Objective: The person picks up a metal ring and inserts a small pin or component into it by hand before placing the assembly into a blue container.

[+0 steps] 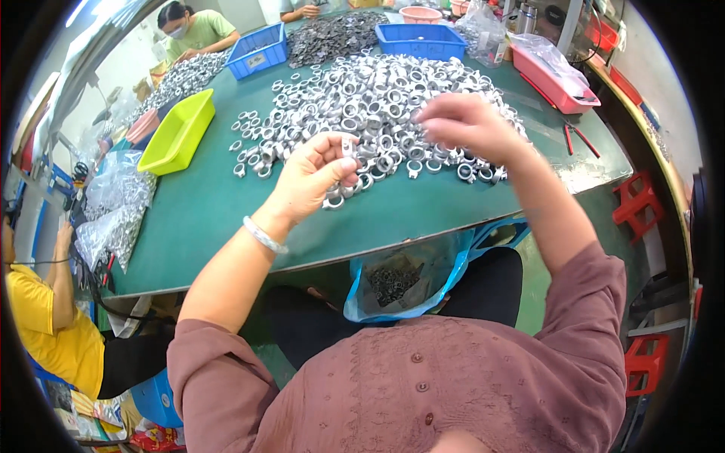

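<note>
My left hand is closed, with thumb and fingers pinching a small silver metal ring clamp in front of the pile. Over the pile's right side, my right hand points its fingers leftward. It is smeared by motion, so whether anything is in its fingers cannot be made out. A broad heap of silver ring clamps covers the middle of the green table. A few loose ones lie just below my left hand.
Blue bins and a dark heap of parts stand behind. A yellow-green tray and bagged parts lie left; a pink tray and red-handled pliers right. A blue bag hangs at my lap. Co-workers sit nearby.
</note>
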A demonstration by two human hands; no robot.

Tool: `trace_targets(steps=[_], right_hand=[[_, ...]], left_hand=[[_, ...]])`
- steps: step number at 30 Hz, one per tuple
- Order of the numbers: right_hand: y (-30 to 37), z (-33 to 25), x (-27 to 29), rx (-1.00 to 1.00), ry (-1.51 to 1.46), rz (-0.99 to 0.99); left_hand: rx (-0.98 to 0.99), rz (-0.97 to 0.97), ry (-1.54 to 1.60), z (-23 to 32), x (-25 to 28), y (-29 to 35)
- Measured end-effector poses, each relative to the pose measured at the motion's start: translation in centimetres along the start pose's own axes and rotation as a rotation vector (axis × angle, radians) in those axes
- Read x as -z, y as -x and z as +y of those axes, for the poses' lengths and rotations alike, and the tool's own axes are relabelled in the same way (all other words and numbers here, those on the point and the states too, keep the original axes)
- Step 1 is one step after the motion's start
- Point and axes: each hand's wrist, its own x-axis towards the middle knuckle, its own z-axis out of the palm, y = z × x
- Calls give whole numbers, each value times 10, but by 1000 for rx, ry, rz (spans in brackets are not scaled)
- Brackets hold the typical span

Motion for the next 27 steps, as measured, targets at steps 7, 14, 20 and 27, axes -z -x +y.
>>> trace_targets(steps=[7,14,20,27], right_hand=[[-45,31,-57,162,-462,-183],[-55,55,-77,195,-501,-182],[-51,66,-87,155,-642,-99],[-46,64,-87,153,-528,-103]], left_hand=[[-47,105,72,-19,-7,-14],[-219,226,-185,-41,0,-15],[-225,245,-405,-40,0,-15],[-295,263,-443,-40,-1,-13]])
